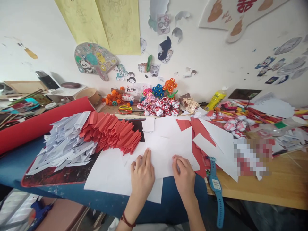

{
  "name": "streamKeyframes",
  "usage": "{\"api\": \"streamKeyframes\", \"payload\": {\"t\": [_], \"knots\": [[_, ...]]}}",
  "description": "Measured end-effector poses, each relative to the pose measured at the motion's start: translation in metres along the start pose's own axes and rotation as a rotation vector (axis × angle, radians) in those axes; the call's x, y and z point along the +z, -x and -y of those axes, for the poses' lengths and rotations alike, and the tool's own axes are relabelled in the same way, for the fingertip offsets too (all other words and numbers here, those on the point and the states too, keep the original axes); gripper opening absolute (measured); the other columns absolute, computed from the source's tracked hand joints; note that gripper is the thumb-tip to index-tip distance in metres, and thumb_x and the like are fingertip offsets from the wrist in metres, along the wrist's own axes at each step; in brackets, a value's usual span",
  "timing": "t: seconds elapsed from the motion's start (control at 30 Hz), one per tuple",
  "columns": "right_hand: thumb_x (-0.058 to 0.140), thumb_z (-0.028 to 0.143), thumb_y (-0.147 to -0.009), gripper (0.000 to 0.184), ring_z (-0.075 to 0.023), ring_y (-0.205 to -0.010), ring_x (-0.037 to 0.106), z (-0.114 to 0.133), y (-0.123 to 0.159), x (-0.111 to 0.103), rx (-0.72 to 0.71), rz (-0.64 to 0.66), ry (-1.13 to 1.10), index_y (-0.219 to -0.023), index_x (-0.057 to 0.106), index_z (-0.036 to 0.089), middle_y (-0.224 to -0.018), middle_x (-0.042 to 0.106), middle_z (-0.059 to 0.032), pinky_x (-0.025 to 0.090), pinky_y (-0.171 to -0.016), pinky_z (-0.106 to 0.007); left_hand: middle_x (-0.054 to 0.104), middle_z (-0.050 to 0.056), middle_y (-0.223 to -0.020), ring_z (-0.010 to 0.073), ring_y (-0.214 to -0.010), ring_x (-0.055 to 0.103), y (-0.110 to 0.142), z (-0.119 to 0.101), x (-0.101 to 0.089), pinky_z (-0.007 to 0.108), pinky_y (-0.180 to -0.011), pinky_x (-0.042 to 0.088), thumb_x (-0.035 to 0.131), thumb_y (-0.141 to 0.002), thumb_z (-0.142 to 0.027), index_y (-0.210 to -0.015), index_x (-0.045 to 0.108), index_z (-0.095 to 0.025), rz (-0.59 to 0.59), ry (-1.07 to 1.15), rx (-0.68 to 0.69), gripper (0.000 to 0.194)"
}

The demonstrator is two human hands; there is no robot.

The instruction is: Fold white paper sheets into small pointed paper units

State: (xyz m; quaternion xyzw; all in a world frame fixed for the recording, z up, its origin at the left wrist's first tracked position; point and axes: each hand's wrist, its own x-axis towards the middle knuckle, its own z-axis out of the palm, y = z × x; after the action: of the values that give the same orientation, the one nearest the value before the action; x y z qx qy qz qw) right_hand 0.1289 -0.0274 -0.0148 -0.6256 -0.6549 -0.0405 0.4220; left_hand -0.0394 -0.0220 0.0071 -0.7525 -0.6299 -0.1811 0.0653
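White paper sheets (166,147) lie on the blue-covered table in front of me. On them rests my left hand (143,175), its index and middle fingers stretched forward and the others bent. To its right, my right hand (184,176) has thumb and forefinger pinched together at the sheet. Another white sheet (106,175) spreads out below and left of the left hand. Beyond it are a packed row of folded red paper pieces (110,131) and a heap of folded white paper pieces (67,141).
A red roll (45,123) lies at the left. Red-and-white paper flowers (163,107) and yellow-handled scissors (125,109) sit along the back. To the right are red paper sheets (201,134), a blue watch (216,184) at the edge, and a yellow bottle (216,98).
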Motion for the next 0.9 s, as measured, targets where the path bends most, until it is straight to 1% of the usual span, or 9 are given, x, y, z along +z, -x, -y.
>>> {"api": "streamKeyframes", "payload": {"t": [0.2, 0.33, 0.43, 0.57, 0.7, 0.8, 0.9], "knots": [[0.049, 0.018, -0.093, 0.017, -0.0187, -0.091, 0.063, 0.001, 0.001, -0.002, 0.05, -0.021, -0.093, -0.092, 0.067, 0.018, -0.093, 0.069, -0.0065, 0.051, -0.084, -0.033, 0.05, 0.004, -0.141, 0.0298, -0.111, 0.053, 0.002, 0.001, 0.005, 0.045, -0.085, 0.039, 0.039, -0.091, -0.014, -0.14, 0.045, -0.021, -0.06, 0.051, 0.002, 0.05], [0.05, 0.02, -0.093, 0.018, -0.0191, -0.093, 0.063, -0.002, 0.002, -0.002, 0.038, -0.009, -0.119, -0.095, 0.068, 0.018, -0.097, 0.068, -0.0071, 0.051, -0.087, -0.033, 0.051, 0.004, -0.14, 0.0304, -0.11, 0.052, 0.004, 0.002, 0.005, 0.046, -0.086, 0.038, 0.039, -0.091, -0.014, -0.138, 0.047, -0.021, -0.081, 0.076, 0.008, 0.048], [0.05, 0.02, -0.093, 0.02, -0.0194, -0.097, 0.062, -0.002, 0.003, -0.002, 0.004, 0.008, -0.102, -0.099, 0.069, 0.017, -0.1, 0.068, -0.0074, 0.05, -0.09, -0.034, 0.052, 0.005, -0.139, 0.0303, -0.109, 0.052, 0.005, 0.003, 0.006, 0.046, -0.087, 0.037, 0.039, -0.091, -0.014, -0.137, 0.048, -0.02, -0.098, 0.087, 0.01, 0.047], [0.048, 0.023, -0.094, 0.025, -0.0216, -0.106, 0.06, 0.0, 0.003, -0.004, -0.029, 0.075, -0.051, -0.109, 0.069, 0.02, -0.11, 0.065, -0.0078, 0.049, -0.094, -0.037, 0.053, 0.005, -0.139, 0.0298, -0.108, 0.053, 0.007, 0.004, 0.009, 0.046, -0.087, 0.037, 0.039, -0.091, -0.015, -0.136, 0.048, -0.02, -0.117, 0.08, 0.013, 0.046], [0.046, 0.026, -0.095, 0.03, -0.0248, -0.116, 0.054, 0.002, 0.003, -0.005, -0.059, 0.17, 0.011, -0.119, 0.065, 0.025, -0.12, 0.061, -0.0072, 0.044, -0.102, -0.043, 0.05, 0.005, -0.141, 0.0301, -0.116, 0.051, 0.012, 0.004, 0.011, 0.048, -0.092, 0.035, 0.039, -0.093, -0.016, -0.134, 0.051, -0.022, -0.162, 0.061, 0.021, 0.043], [0.045, 0.027, -0.096, 0.031, -0.0252, -0.117, 0.053, 0.003, 0.003, -0.006, -0.054, 0.214, 0.033, -0.121, 0.063, 0.027, -0.122, 0.059, -0.0071, 0.047, -0.098, -0.042, 0.05, 0.004, -0.142, 0.029, -0.12, 0.05, 0.013, 0.002, 0.011, 0.049, -0.097, 0.032, 0.039, -0.093, -0.013, -0.132, 0.053, -0.023, -0.195, 0.059, 0.062, 0.043], [0.043, 0.027, -0.096, 0.031, -0.0243, -0.115, 0.054, 0.004, 0.002, -0.006, -0.041, 0.221, 0.023, -0.12, 0.064, 0.028, -0.12, 0.058, -0.0074, 0.049, -0.095, -0.04, 0.055, 0.004, -0.137, 0.0278, -0.119, 0.052, 0.007, -0.002, 0.008, 0.05, -0.1, 0.03, 0.039, -0.092, -0.009, -0.128, 0.056, -0.023, -0.176, 0.077, 0.122, 0.042]]}}
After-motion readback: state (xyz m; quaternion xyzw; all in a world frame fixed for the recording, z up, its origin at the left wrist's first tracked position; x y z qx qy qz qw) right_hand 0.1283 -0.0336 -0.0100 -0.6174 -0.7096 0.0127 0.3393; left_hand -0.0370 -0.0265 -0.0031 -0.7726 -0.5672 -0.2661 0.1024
